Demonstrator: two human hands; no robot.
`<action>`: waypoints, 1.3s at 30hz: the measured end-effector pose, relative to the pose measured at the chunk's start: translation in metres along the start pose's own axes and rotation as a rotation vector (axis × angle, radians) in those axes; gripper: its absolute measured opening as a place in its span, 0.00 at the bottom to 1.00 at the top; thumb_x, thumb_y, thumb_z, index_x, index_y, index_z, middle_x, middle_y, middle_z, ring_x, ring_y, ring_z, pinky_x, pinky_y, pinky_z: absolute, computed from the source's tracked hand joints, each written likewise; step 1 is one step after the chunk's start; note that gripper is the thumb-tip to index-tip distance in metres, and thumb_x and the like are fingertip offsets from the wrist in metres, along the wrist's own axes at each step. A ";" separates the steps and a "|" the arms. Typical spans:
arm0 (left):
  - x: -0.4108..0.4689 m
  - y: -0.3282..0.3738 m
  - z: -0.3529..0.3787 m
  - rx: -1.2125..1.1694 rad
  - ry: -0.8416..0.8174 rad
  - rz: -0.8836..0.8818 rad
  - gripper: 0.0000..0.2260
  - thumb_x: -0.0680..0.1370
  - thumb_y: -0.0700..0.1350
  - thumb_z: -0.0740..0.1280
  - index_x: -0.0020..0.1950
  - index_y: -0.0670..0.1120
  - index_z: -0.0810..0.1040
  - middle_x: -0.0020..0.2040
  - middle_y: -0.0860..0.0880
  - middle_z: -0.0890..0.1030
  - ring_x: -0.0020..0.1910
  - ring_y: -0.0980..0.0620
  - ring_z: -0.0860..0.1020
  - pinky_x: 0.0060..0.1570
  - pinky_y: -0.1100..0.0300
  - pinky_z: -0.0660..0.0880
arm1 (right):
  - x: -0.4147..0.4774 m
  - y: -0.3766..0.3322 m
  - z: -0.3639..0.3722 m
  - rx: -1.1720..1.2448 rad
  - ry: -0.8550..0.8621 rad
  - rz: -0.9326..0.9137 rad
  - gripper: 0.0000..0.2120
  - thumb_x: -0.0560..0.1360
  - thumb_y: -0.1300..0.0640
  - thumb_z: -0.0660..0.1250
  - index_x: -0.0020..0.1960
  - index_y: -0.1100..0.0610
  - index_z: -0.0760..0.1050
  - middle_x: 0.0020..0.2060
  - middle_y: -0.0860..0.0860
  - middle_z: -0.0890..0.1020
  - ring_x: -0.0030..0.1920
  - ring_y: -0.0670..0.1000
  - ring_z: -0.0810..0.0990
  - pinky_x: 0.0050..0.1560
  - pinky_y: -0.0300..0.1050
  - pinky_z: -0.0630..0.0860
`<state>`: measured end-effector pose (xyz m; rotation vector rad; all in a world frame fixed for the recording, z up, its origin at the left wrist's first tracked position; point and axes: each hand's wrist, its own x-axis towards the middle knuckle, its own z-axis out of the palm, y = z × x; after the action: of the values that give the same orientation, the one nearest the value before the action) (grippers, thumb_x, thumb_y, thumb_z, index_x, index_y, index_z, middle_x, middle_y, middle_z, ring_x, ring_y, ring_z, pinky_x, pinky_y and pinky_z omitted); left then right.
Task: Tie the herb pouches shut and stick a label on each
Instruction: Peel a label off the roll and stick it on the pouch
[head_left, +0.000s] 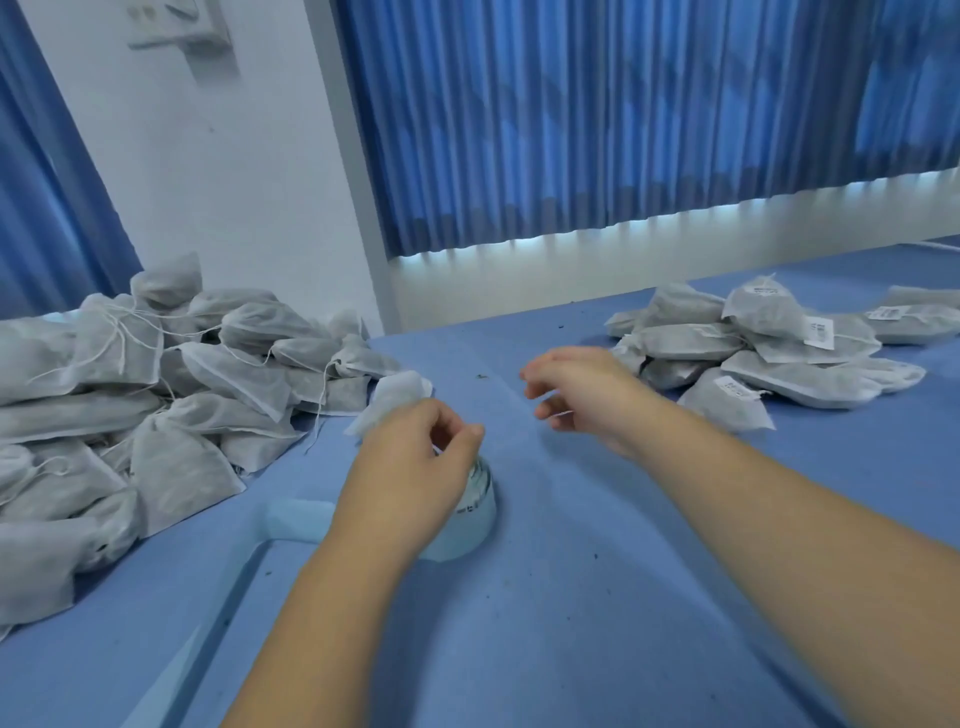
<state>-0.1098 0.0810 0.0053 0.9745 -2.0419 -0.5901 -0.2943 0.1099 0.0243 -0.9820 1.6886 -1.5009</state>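
I see the blue table (597, 597) under both hands. Left of the left hand (415, 462) lies the big untied heap (156, 389); right of the right hand (576, 395) is the smaller labelled pile (769, 353). The label roll (470, 525) sits just beneath the left hand, whose curled fingers grip one pouch (397, 397). The right fingers curl loosely and are blurred, so I cannot tell whether they pinch anything.

Left hand (415, 462) hides most of the roll (470, 522); the pouch (397, 397) it grips is blurred. Right hand (576, 395) — blurred, grip unclear. Pile (104, 415) at 9 o'clock — cut off by the edge.
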 end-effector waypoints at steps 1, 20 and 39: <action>0.000 -0.003 -0.004 0.065 -0.040 0.001 0.12 0.75 0.54 0.69 0.35 0.50 0.75 0.30 0.64 0.76 0.32 0.62 0.74 0.33 0.61 0.66 | -0.003 0.002 0.010 -0.127 -0.047 -0.077 0.07 0.75 0.64 0.64 0.45 0.53 0.78 0.39 0.48 0.80 0.28 0.46 0.77 0.30 0.37 0.72; -0.006 -0.024 -0.037 0.517 -0.415 -0.092 0.08 0.75 0.52 0.71 0.38 0.53 0.77 0.39 0.57 0.78 0.36 0.57 0.76 0.36 0.61 0.72 | -0.017 0.024 0.029 -0.854 -0.425 -0.495 0.18 0.71 0.65 0.61 0.53 0.48 0.81 0.46 0.41 0.77 0.37 0.28 0.70 0.37 0.27 0.64; -0.023 -0.067 -0.115 0.721 -0.574 -0.327 0.09 0.74 0.60 0.69 0.39 0.57 0.77 0.39 0.59 0.77 0.36 0.63 0.74 0.32 0.66 0.65 | -0.012 0.029 0.050 -0.959 -0.412 -0.538 0.16 0.65 0.41 0.75 0.42 0.47 0.71 0.43 0.43 0.73 0.42 0.42 0.73 0.39 0.41 0.69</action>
<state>0.0213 0.0510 0.0174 1.7356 -2.7110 -0.3035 -0.2481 0.0974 -0.0109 -2.2018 1.9012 -0.5879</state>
